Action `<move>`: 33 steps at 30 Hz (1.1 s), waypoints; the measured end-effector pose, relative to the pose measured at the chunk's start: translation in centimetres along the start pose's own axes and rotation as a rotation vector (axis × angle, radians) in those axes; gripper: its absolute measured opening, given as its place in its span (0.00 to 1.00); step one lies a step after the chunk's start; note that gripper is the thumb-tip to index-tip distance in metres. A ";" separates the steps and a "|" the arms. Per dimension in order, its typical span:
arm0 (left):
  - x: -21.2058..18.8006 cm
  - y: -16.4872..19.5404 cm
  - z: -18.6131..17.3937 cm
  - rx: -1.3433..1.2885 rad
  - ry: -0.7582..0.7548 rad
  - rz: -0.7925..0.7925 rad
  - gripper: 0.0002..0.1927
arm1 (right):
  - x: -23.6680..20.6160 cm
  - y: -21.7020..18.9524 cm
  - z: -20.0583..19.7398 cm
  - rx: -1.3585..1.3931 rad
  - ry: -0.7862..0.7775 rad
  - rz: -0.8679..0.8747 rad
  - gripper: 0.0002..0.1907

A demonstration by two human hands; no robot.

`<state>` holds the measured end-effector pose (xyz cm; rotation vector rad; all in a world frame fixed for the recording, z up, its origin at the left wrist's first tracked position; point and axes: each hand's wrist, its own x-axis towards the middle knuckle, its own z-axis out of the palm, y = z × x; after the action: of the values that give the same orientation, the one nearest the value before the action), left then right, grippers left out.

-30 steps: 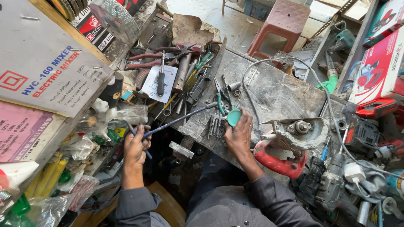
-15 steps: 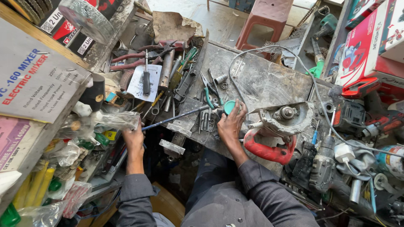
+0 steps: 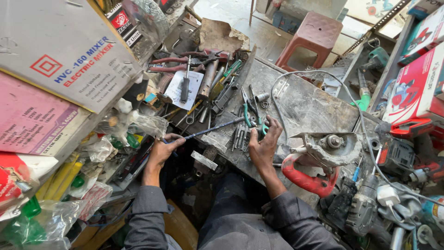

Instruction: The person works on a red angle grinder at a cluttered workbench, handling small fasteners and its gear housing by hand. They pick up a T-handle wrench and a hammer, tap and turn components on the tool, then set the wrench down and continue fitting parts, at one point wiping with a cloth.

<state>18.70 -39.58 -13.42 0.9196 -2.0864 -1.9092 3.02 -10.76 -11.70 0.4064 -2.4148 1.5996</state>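
left hand (image 3: 163, 150) grips a long screwdriver (image 3: 210, 128), right hand (image 3: 262, 147) fingers spread on cluttered bench (image 3: 310, 106) (grinder (image 3: 319, 159) beside).

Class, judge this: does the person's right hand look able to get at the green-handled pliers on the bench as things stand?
Probably yes: the right hand rests on the bench with its fingers right beside the green-handled pliers, and nothing covers them. The left hand holds a long screwdriver clear of that path.

Sunlit concrete floor (image 3: 259, 32), red plastic stool (image 3: 314, 34), cluttered metal workbench (image 3: 310, 106).
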 end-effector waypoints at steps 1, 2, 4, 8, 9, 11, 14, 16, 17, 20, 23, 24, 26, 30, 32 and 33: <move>0.1 0.0 -0.2 0.005 -0.015 -0.013 0.11 | 0.6 -0.9 0.3 0.046 -0.042 0.033 0.29; 0.2 0.0 -0.4 0.012 -0.033 -0.028 0.11 | 1.5 -1.8 0.6 0.090 -0.084 0.069 0.26; 0.6 -0.2 -0.8 0.022 -0.055 -0.022 0.12 | 3.5 -3.3 2.2 0.172 -0.189 0.097 0.21; 0.8 -1.2 -0.9 0.035 -0.072 0.026 0.12 | 8.3 -5.1 7.8 0.200 -0.377 0.074 0.19; 0.8 -1.4 -1.0 0.041 -0.078 0.028 0.12 | 9.3 -5.4 9.5 0.149 -0.400 0.069 0.21; 0.9 -1.6 -1.1 0.105 -0.085 0.030 0.12 | 11.3 -5.9 12.7 -0.007 -0.469 0.104 0.27; 1.1 -2.0 -1.4 0.119 -0.108 0.026 0.12 | 13.1 -6.2 17.3 -0.278 -0.548 0.148 0.40; 1.1 -2.6 -1.5 0.089 -0.112 0.016 0.12 | 13.5 -6.5 19.4 -0.407 -0.497 0.048 0.50; 1.2 -2.9 -1.4 0.069 -0.112 0.010 0.12 | 13.9 -6.5 19.8 -0.317 -0.532 0.138 0.42; 1.7 -3.8 -1.5 0.100 -0.132 0.006 0.12 | 15.3 -6.5 20.3 0.096 -0.647 0.495 0.22; 1.5 -4.6 -2.0 0.182 -0.127 0.169 0.13 | 17.9 -7.3 19.5 0.824 -0.726 0.967 0.12; 1.5 -4.7 -2.1 0.202 -0.109 0.253 0.13 | 18.6 -7.6 19.2 1.068 -0.751 1.088 0.10; 1.7 -4.8 -2.2 0.185 -0.131 0.181 0.13 | 19.3 -8.2 19.2 1.302 -0.686 1.214 0.08; 2.0 -4.6 -2.7 0.154 -0.162 0.173 0.12 | 19.7 -8.6 20.7 1.258 -0.521 1.149 0.07; 2.0 -4.5 -2.7 0.151 -0.173 0.164 0.12 | 19.7 -8.3 21.0 1.122 -0.534 1.052 0.07; 1.9 -4.5 -2.8 0.152 -0.183 0.163 0.12 | 19.8 -8.0 20.8 0.997 -0.537 0.993 0.07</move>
<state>20.06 -42.93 -17.78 0.5985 -2.3566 -1.8347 -13.35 -35.10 -6.39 -0.3923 -1.9671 3.4934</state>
